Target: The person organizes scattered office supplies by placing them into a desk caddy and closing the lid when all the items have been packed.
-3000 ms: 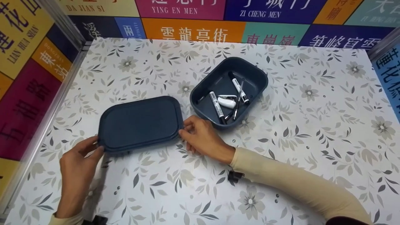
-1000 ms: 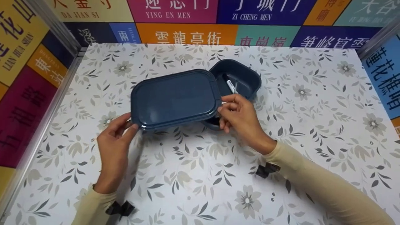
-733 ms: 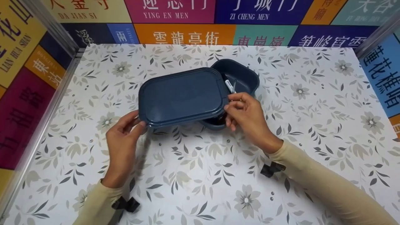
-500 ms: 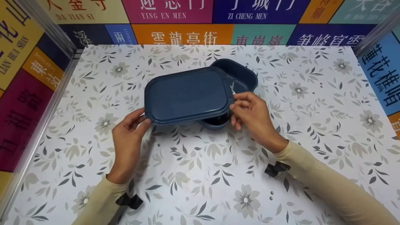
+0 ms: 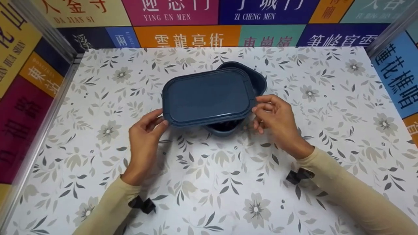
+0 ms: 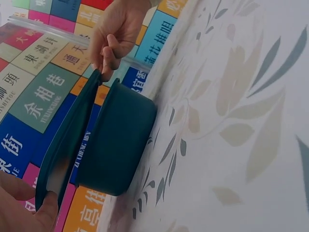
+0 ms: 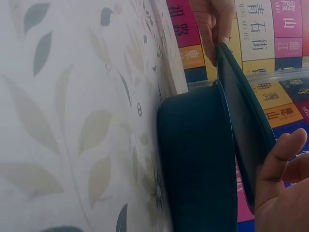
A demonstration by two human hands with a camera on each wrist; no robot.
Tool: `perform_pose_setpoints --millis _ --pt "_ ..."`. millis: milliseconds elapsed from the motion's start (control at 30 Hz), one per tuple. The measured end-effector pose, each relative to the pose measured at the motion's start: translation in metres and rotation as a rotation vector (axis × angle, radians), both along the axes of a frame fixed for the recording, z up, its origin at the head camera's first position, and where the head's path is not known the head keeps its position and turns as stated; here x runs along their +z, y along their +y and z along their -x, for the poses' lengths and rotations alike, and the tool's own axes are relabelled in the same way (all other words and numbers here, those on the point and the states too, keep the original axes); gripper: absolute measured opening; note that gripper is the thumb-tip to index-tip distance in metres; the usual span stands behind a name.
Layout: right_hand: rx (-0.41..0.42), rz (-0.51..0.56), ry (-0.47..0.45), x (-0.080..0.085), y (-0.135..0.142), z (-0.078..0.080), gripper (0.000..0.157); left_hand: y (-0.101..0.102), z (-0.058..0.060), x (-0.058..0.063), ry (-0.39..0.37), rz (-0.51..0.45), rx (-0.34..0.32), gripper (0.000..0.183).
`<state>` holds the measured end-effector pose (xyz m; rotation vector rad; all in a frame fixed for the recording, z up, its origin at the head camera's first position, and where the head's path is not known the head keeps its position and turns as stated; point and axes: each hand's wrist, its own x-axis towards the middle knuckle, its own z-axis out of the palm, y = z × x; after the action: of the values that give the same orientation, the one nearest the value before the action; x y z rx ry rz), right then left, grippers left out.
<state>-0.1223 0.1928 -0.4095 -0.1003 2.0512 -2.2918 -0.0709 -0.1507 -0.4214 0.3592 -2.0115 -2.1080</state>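
Note:
A dark blue rectangular lid [image 5: 209,96] is held over a matching open box [image 5: 259,81] on the table. My left hand [image 5: 145,143] pinches the lid's near left corner between thumb and fingers. At its right end, my right hand [image 5: 279,120] pinches the edge. Both wrist views show the lid [image 6: 72,130] above the rim of the box [image 7: 198,154], apart from it at least in part. The lid lies turned relative to the box, leaving the box's far right corner and near edge uncovered. What lies inside is mostly hidden, with only dark shapes showing.
A white table [image 5: 196,182] with a grey leaf and flower print carries the box. Colourful panels with lettering [image 5: 186,36] stand along the back and both sides. Small black clips [image 5: 142,204] sit near both sleeve cuffs.
Both hands have carried the lid from the table's left side rightward and away, over the box. The pens and white item in the box, visible earlier, are now covered from the head view.

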Motion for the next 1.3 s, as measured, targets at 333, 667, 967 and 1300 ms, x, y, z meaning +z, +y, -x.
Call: perform_pose_setpoints --millis 333,667,967,1300 --pt "-0.019 0.001 -0.001 0.003 0.017 -0.002 0.027 0.012 0.009 0.001 -0.001 -0.033 -0.058 0.038" --pt "-0.013 0.005 -0.010 0.003 0.030 -0.003 0.027 0.023 0.016 0.003 0.017 -0.074 -0.087 0.038" --pt "-0.057 -0.002 -0.003 0.003 0.044 -0.008 0.028 0.036 0.026 0.005 0.064 -0.030 -0.130 0.036" --pt "-0.079 0.036 -0.019 0.004 0.053 -0.012 0.027 0.046 0.035 0.006 0.054 -0.035 -0.141 0.037"
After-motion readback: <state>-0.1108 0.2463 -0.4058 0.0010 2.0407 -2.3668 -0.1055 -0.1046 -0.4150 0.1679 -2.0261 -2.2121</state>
